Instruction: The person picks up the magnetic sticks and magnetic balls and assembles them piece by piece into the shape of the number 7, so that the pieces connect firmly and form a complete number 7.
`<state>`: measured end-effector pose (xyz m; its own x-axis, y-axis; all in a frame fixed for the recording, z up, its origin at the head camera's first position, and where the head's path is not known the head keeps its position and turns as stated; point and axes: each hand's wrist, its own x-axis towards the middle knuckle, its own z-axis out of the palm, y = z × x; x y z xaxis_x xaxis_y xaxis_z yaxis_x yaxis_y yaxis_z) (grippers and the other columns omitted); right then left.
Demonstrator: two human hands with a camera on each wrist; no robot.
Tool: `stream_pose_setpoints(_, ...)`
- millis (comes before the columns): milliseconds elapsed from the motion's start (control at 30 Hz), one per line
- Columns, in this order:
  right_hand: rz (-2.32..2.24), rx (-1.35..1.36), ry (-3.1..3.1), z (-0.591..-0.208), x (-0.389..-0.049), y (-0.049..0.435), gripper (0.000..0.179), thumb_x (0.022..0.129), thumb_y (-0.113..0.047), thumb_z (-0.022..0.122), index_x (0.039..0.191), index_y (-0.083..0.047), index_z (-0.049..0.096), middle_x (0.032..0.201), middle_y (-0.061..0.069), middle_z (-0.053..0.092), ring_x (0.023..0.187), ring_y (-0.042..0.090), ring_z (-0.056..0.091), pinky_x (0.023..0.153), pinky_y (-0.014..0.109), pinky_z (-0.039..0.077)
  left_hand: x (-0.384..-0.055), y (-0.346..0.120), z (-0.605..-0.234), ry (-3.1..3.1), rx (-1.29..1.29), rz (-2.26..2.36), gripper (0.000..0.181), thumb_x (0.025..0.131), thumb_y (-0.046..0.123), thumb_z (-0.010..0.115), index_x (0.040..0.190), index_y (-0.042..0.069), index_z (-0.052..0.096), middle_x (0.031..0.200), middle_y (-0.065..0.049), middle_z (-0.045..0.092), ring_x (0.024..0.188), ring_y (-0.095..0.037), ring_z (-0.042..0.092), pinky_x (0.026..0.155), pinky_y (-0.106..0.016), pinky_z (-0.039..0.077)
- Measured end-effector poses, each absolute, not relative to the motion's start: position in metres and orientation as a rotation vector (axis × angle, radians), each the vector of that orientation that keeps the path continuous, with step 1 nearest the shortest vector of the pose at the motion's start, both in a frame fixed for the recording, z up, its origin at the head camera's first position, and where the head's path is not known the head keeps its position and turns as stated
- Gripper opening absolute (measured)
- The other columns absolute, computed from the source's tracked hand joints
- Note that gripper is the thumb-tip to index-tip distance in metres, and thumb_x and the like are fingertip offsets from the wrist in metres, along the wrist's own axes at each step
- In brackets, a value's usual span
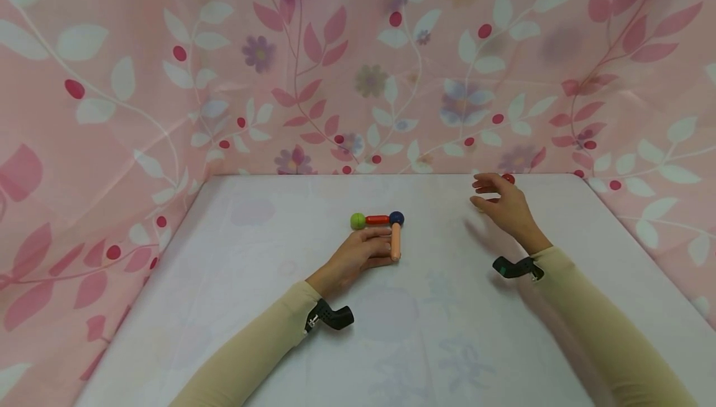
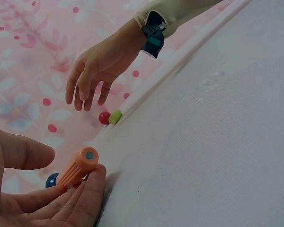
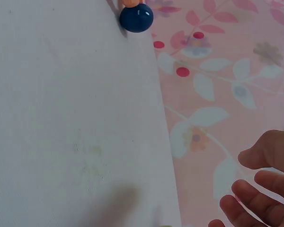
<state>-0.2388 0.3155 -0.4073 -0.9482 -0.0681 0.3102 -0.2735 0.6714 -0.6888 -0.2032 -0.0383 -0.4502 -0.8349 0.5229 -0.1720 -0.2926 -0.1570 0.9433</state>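
On the table, a green ball (image 1: 358, 220), a red rod (image 1: 377, 220) and a navy ball (image 1: 396, 218) lie in a row. From the navy ball an orange rod (image 1: 396, 242) runs toward the near side, forming an L. My left hand (image 1: 358, 251) is beside it; in the left wrist view its extended fingers touch the orange rod (image 2: 78, 165), while the thumb stays apart. The right hand (image 1: 506, 208) hovers over the table's far right part, fingers loosely bent, holding nothing. Below it in the left wrist view are a red ball (image 2: 104, 117) and a green piece (image 2: 115, 117).
A white cloth covers the table (image 1: 252, 320), with faint prints showing through. Pink floral fabric (image 1: 369, 71) rises behind the far edge and along both sides. Each sleeve carries a black wrist camera (image 1: 330, 315).
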Motion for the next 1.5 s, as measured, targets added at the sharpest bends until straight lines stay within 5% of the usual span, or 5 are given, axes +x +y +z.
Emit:
stream_pose_setpoints(233,1.082,0.202,-2.641,-0.402,-0.245,0.330,0.044,0.101,-0.011,0.068,0.142,0.001,0.056,0.131,0.023,0.064,0.122,0.040,0.059,0.099,0.061,0.048,-0.203,-0.038,-0.451,1.595,0.253,2.035,0.048,0.104,0.002,0.060,0.149,-0.005,0.047,0.143,-0.020,0.055,0.112,-0.027,0.067,0.097,-0.039,0.054)
stream_pose_setpoints(533,1.013,0.089,-2.654,-0.404,-0.258,0.353,0.039,0.103,-0.012,0.063,0.140,0.000,0.059,0.128,0.024,0.064,0.117,0.042,0.057,0.092,0.049,0.046,-0.203,-0.038,-0.451,1.598,0.253,2.030,0.047,0.104,0.003,0.061,0.148,-0.006,0.047,0.144,-0.021,0.054,0.111,-0.026,0.067,0.097,-0.039,0.054)
stream_pose_setpoints(967,0.970,0.018,-2.623,-0.410,-0.273,0.372,0.041,0.099,-0.005,0.063,0.139,0.002,0.061,0.123,0.032,0.065,0.121,0.050,0.053,0.091,0.059,0.039,-0.203,-0.037,-0.452,1.604,0.224,2.029,0.048,0.103,0.003,0.061,0.148,-0.004,0.047,0.142,-0.020,0.056,0.111,-0.027,0.067,0.097,-0.039,0.054)
stream_pose_setpoints(1233,0.971,-0.045,-2.794,-0.418,-0.284,0.382,0.049,0.103,-0.006,0.052,0.152,0.000,0.048,0.141,0.035,0.050,0.129,0.058,0.042,0.104,0.073,0.034,-0.202,-0.039,-0.450,1.607,0.212,2.032,0.048,0.103,0.004,0.062,0.148,-0.004,0.048,0.143,-0.019,0.056,0.113,-0.027,0.066,0.098,-0.039,0.054)
stream_pose_setpoints(1500,0.905,0.007,-2.926,-0.420,-0.287,0.389,0.050,0.102,-0.002,0.048,0.151,0.008,0.040,0.146,0.037,0.042,0.133,0.058,0.037,0.110,0.072,0.029,-0.203,-0.038,-0.450,1.600,0.215,2.031,0.046,0.104,0.005,0.062,0.147,-0.003,0.049,0.142,-0.017,0.057,0.113,-0.027,0.066,0.097,-0.038,0.055)
